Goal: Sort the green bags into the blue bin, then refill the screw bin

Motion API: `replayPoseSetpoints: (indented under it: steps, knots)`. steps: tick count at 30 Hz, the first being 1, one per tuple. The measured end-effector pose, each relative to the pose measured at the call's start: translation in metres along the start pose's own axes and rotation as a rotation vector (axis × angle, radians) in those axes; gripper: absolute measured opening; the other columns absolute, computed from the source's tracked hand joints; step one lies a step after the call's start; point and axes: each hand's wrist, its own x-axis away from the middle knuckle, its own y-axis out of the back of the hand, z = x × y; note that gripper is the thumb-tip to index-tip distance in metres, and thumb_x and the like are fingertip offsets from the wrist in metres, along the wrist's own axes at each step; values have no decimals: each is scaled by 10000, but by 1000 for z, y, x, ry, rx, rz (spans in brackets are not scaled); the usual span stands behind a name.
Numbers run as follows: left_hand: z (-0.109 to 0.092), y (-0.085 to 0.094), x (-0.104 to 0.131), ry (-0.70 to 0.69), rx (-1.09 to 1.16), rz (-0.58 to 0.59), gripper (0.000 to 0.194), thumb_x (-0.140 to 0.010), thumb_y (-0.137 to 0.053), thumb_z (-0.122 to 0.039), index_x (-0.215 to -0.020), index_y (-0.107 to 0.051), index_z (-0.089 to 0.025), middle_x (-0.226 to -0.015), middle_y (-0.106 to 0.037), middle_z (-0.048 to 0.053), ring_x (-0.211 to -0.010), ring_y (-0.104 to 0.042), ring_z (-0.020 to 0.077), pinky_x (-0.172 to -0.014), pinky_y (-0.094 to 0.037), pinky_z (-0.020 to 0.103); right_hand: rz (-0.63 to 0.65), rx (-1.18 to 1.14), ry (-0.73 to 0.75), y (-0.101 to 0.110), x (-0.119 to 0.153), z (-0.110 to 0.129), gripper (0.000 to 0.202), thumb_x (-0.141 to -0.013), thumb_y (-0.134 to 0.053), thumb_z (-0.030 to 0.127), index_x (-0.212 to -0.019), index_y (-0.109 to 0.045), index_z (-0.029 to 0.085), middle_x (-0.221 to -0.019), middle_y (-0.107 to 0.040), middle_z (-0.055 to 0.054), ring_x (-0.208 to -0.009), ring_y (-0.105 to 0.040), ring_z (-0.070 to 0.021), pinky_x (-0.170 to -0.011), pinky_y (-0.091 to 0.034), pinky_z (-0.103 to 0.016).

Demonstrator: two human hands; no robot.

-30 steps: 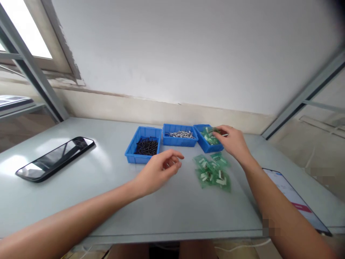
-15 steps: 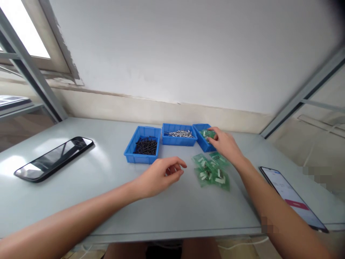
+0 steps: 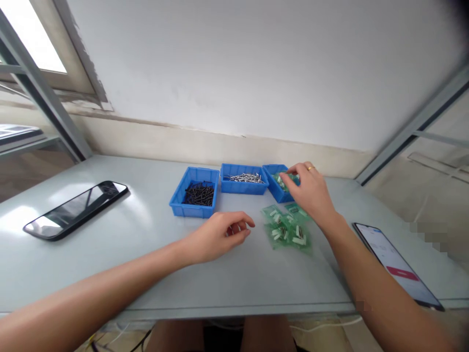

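Observation:
My left hand (image 3: 222, 237) hovers over the table with loosely curled fingers, thumb apart, and nothing in it. At the right-hand blue bin (image 3: 281, 194) my right hand (image 3: 309, 188) reaches over the rim, thumb and fingers apart. Small green plastic packets (image 3: 280, 179) lie in that bin, close under the fingertips; the hand hides part of them. On the table between my hands is a pile of green see-through packets (image 3: 287, 227) with white plugs and screws inside.
A blue bin (image 3: 192, 211) of black screws (image 3: 200, 194) stands left; beside it, another blue bin (image 3: 244, 187) holds silver screws or nails (image 3: 247, 178). A dark, glossy device (image 3: 76, 210) lies far left, a lit phone (image 3: 397, 264) at right. Metal frame posts flank the table (image 3: 146, 288).
My right hand has turned and shifted slightly right and up over the right-hand bin, bringing a ring into view. The left hand stays nearly still. The camera view has shifted slightly.

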Motion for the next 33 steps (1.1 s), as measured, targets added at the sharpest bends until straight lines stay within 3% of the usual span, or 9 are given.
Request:
replayPoseSetpoints:
  steps: [2,4,7,11,16,20,25,29,33]
  knots:
    - [1,0,0,-2,-5,10,199,-868,-484,-233,-1008,-612,-170,-735,-612,4,-673,-553,128,-646,-454,242,282,-45,62,7,7,12,324,-874,-455,475,-747,-578,204,-816,-630,-58,-760,-597,-212,-658,-407,-309]
    - [2,-1,0,1,-6,16,205,-870,-478,-228,-1017,-609,-170,-730,-609,2,-666,-551,127,-637,-452,240,528,-29,61,7,16,22,327,-820,-516,517,-788,-599,202,-814,-646,-58,-733,-605,-221,-618,-403,-307]
    - [2,-1,0,10,-15,16,213,-874,-472,-235,-1028,-607,-175,-727,-609,2,-664,-552,128,-632,-451,241,667,47,28,-1,29,28,316,-779,-568,466,-887,-618,173,-901,-657,-111,-791,-619,-270,-607,-404,-320]
    - [1,0,0,16,-18,18,214,-873,-474,-247,-1026,-610,-184,-747,-622,9,-679,-563,134,-642,-456,245,594,6,55,-7,31,27,187,-797,-520,275,-916,-634,186,-884,-679,-111,-815,-627,-271,-627,-413,-317]
    - [1,-1,-1,26,-16,3,209,-865,-476,-246,-1010,-612,-184,-737,-619,11,-674,-565,140,-633,-456,250,427,-80,105,-2,20,27,251,-800,-439,134,-947,-633,196,-852,-695,-83,-798,-631,-254,-677,-435,-346]
    - [5,-2,-3,66,42,-46,232,-850,-491,-248,-1049,-590,-179,-791,-627,24,-721,-576,153,-673,-470,274,258,-452,76,3,18,36,224,-830,-472,172,-998,-615,214,-887,-687,-50,-821,-638,-207,-739,-481,-341]
    - [10,-2,-8,172,396,-160,415,-829,-553,-317,-1201,-460,-159,-906,-587,45,-776,-595,166,-688,-508,310,290,-1009,-80,2,23,51,162,-804,-593,262,-957,-608,210,-885,-659,-42,-847,-635,-182,-730,-528,-316]
    - [5,1,-10,181,563,-284,374,-833,-568,-337,-1147,-470,-160,-915,-550,38,-823,-614,180,-697,-533,322,330,-1156,-154,0,24,53,160,-784,-625,265,-931,-611,203,-801,-634,-14,-734,-629,-153,-707,-528,-320]
    - [-6,5,-8,110,619,-300,213,-868,-526,-338,-939,-565,-142,-852,-563,27,-772,-606,150,-708,-538,310,363,-1215,-154,0,23,51,166,-769,-650,257,-922,-618,200,-792,-632,-8,-711,-624,-143,-714,-526,-322]
